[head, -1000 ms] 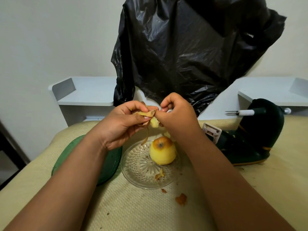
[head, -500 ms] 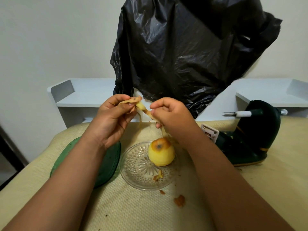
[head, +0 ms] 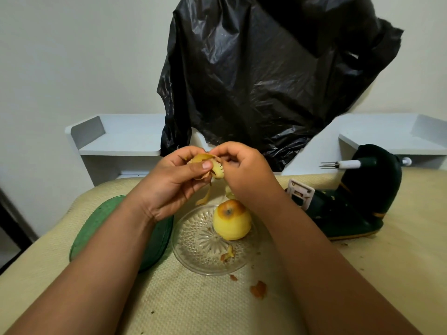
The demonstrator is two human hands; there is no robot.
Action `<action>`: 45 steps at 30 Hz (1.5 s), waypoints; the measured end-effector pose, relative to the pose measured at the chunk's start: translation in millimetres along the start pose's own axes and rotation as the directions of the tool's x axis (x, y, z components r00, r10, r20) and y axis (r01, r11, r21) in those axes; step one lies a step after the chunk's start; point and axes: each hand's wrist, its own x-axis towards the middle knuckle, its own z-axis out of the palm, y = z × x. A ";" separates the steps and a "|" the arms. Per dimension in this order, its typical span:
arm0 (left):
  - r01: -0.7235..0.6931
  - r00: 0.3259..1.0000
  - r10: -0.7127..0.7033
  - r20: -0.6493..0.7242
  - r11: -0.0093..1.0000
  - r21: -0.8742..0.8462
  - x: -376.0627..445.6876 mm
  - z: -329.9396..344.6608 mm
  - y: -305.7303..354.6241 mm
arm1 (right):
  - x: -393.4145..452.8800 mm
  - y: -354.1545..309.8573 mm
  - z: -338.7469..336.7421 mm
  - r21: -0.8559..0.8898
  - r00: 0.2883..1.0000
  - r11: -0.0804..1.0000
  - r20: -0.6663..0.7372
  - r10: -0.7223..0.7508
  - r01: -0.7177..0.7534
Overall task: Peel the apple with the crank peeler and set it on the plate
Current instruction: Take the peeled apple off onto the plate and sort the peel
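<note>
So the peeled apple [head: 231, 220] is already sitting on the glass plate [head: 193, 247], toward its far right rim, stem end up with a brown cap of skin left. Both hands are up above the plate's far edge, bunching the peel strip [head: 208, 165]: left hand [head: 174, 184] curled round the wad with the thumb pressed on it, right hand [head: 242, 170] pinching the other end. A tail of peel dangles straight down toward the apple. The crank peeler [head: 358, 199] stands off right, its 3-prong fork bare.
</note>
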 end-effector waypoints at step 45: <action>-0.292 0.925 0.195 -0.326 0.913 -0.283 3.6 -5.2 13.7 | 1.0 1.6 0.5 0.143 0.984 0.974 0.010 0.175 -0.175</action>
